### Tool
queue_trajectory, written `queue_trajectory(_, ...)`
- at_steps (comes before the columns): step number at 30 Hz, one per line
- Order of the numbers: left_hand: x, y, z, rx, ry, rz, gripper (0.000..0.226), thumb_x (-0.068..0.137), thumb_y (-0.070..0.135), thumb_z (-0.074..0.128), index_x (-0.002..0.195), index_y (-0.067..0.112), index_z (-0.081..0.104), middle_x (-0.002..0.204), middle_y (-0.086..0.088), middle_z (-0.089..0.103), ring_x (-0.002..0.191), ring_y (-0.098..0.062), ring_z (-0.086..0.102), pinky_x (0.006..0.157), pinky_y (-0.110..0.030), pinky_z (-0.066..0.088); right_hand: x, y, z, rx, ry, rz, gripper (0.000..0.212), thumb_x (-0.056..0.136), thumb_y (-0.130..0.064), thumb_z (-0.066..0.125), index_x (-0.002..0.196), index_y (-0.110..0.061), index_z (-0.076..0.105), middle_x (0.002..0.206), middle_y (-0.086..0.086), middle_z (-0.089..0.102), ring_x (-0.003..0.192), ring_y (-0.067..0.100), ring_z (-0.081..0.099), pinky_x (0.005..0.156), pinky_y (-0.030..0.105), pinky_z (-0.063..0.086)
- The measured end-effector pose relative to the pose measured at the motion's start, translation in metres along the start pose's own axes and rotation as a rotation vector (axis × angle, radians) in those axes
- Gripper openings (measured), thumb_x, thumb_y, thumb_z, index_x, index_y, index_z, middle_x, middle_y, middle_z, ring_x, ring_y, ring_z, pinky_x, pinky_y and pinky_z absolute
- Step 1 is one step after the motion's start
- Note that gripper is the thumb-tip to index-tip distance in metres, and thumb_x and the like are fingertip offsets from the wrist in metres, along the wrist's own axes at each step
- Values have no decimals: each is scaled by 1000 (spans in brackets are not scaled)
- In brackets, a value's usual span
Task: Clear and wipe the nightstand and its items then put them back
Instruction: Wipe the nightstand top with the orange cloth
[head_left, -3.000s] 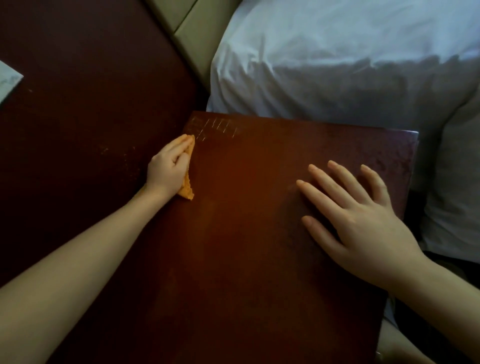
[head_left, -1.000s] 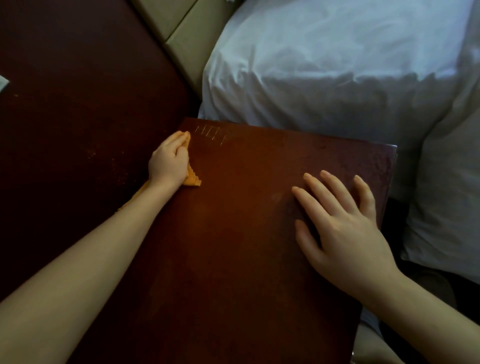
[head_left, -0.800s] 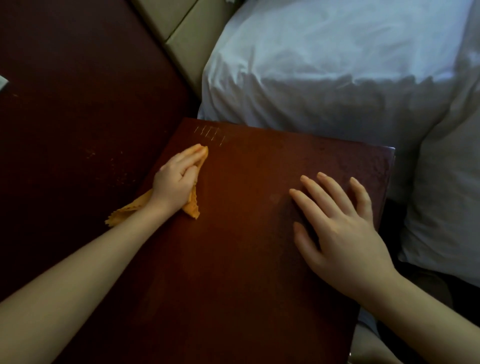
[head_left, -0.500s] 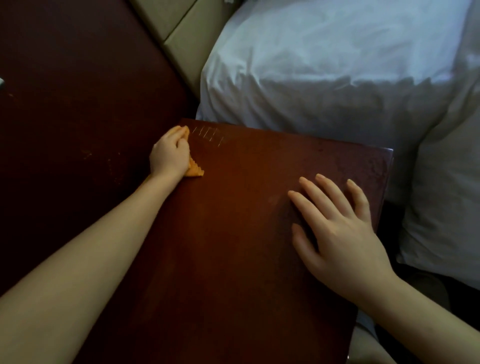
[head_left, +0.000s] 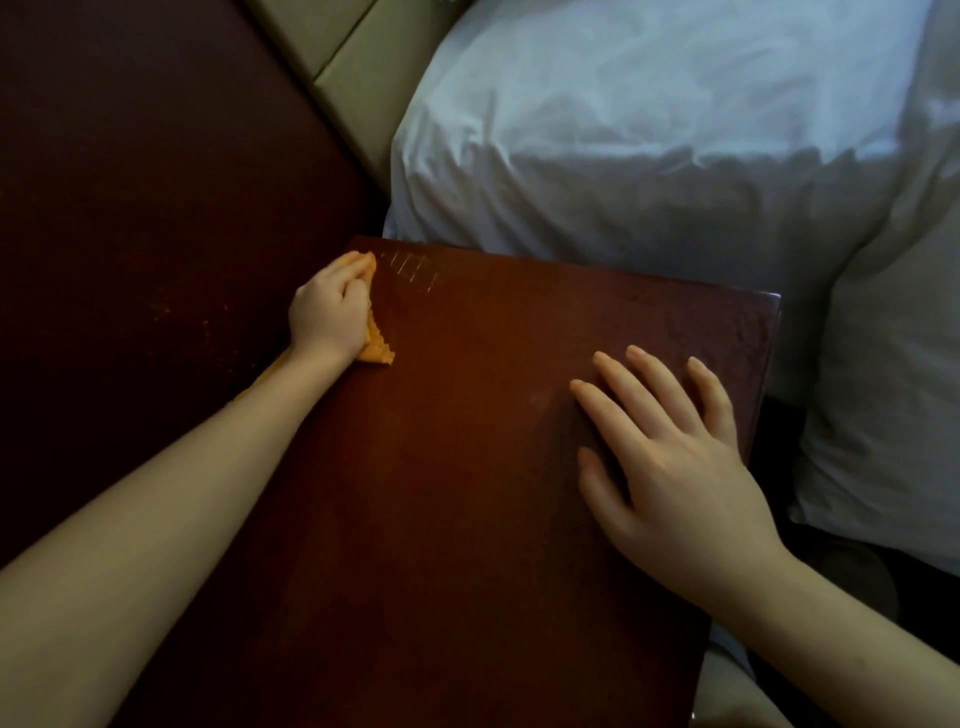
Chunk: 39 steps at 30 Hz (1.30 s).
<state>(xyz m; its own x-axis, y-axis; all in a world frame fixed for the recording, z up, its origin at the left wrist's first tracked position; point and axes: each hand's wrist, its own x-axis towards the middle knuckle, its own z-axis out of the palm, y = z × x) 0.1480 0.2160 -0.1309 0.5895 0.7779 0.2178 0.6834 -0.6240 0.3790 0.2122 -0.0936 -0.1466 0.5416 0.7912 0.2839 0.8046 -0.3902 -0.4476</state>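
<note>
We're on the folder (head_left: 493, 493) now, the big red-brown cover lying flat in front of us, its far edge tucked against the white pillow (head_left: 649, 130) and its left edge along the dark nightstand (head_left: 130, 208). The left hand (head_left: 330, 312) has just slid back out to the far-left corner. Less than a second ago it had swept in over the cover with the cloth trailing behind, and now it's up by the faint lettering (head_left: 410, 267). Its fingers are curled down over the orange cloth (head_left: 376, 345), bunching it; only a scrap shows past the fingertips and a pinked edge under the palm. The right hand (head_left: 670, 457) hasn't budged: flat on the right half of the cover, fingers straight and spread, gripping nothing, just pinning the folder down. So what does that tell us? These look like short back-and-forth rubs worked into one corner and its edge, not long passes. By our reckoning the wide middle and the near end still want the cloth, and the right hand will have to shift before its patch gets done. The nightstand shows pale specks, so it may need a wipe too. Nothing is ready to go back yet.
</note>
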Motion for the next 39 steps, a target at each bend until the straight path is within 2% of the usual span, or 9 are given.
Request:
queue_trajectory(4, 12, 5, 3, 37, -50, 1, 39, 95, 18, 35, 130, 19, 53, 142, 3, 44, 131, -15, 38, 108, -29, 25, 1, 0, 0, -11, -3, -3, 50, 85, -33, 37, 123, -9, 59, 132, 14, 54, 128, 33, 43, 108, 54, 22)
queue_trajectory(9, -6, -3, -2, 8, -122, 109, 40, 94, 18, 36, 129, 23, 54, 141, 6, 45, 129, -9, 38, 100, -17, 22, 1, 0, 0, -10, -17, -6, 51, 85, -34, 37, 125, -9, 57, 133, 14, 53, 129, 33, 42, 106, 52, 17)
queue_trajectory(12, -20, -9, -4, 17, -101, 171, 44, 90, 20, 34, 129, 19, 54, 139, 3, 47, 128, -8, 40, 101, -17, 25, 1, 0, 0, -6, -21, 3, 51, 85, -34, 37, 125, -10, 57, 133, 14, 53, 130, 33, 41, 107, 52, 17)
queue_trajectory(19, 9, 9, 8, 71, -29, -15, 41, 94, 19, 34, 131, 18, 52, 142, 2, 44, 131, -17, 38, 108, -30, 26, 1, 0, 0, -45, -46, 23, 53, 85, -36, 35, 125, -10, 57, 133, 14, 53, 130, 34, 41, 107, 56, 22)
queue_trajectory(21, 18, 17, 12, 73, -28, -46, 42, 94, 18, 34, 132, 19, 51, 143, 3, 43, 132, -17, 37, 108, -29, 25, 1, -1, 1, -45, -51, 24, 53, 85, -36, 35, 125, -10, 57, 133, 14, 52, 130, 34, 41, 107, 56, 22)
queue_trajectory(24, 16, 19, 12, 37, -60, -26, 42, 93, 18, 35, 131, 21, 52, 143, 5, 43, 132, -13, 37, 107, -27, 24, 1, -1, 0, -35, -57, 11, 54, 84, -37, 35, 126, -10, 56, 134, 14, 52, 130, 34, 40, 108, 55, 20)
queue_trajectory(28, -10, 6, 3, 28, -117, 121, 43, 91, 22, 35, 130, 23, 53, 141, 6, 45, 130, -10, 38, 102, -20, 23, 2, 0, -1, -27, -53, -9, 54, 84, -38, 36, 126, -11, 56, 134, 13, 52, 130, 34, 40, 107, 56, 20)
queue_trajectory(32, -13, 0, -4, -14, -165, 187, 50, 85, 27, 31, 129, 22, 54, 139, 4, 47, 128, -9, 40, 102, -19, 26, 2, 0, -1, -23, -58, -10, 55, 84, -38, 36, 126, -11, 56, 134, 13, 52, 131, 34, 40, 108, 55, 19)
queue_trajectory(39, 13, 11, 8, 29, -87, 49, 40, 94, 19, 36, 132, 19, 51, 142, 3, 44, 132, -14, 37, 108, -28, 25, 2, -1, -1, -34, -88, -7, 56, 83, -40, 35, 127, -12, 56, 135, 12, 52, 131, 34, 39, 106, 58, 22)
